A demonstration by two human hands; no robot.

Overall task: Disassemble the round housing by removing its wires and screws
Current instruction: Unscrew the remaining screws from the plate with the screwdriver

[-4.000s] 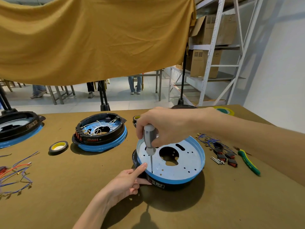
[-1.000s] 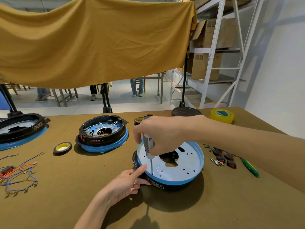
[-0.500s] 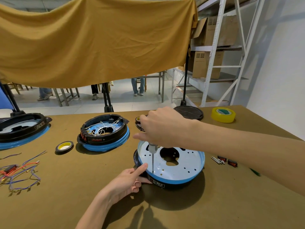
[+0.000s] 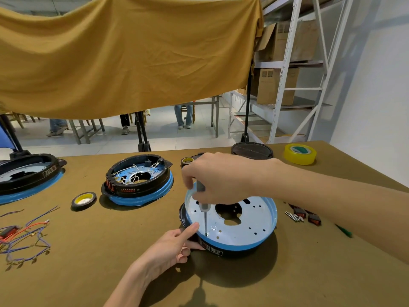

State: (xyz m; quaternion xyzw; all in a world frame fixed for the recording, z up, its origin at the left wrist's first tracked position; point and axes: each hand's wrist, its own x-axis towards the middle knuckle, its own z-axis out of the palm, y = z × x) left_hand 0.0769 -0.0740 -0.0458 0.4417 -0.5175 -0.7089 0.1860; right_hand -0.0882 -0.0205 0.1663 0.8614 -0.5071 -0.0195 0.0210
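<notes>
The round housing lies on the brown table, a pale blue perforated plate with a blue rim over a black base. My right hand grips the grey handle of a screwdriver that stands upright, its tip down in the plate near the front left rim. My left hand rests against the housing's front left side, the forefinger stretched up onto the rim and the other fingers curled at the black base. The screw under the tip is hidden.
A second housing with white wires sits at the back left, a third at the far left. Loose wires lie left. Black tape rolls, a yellow tape roll, red switches and small pins lie around.
My right hand has risen and turned on the screwdriver handle, so more of the shaft shows. The view has tilted up a little. The left hand has stayed at the rim.
</notes>
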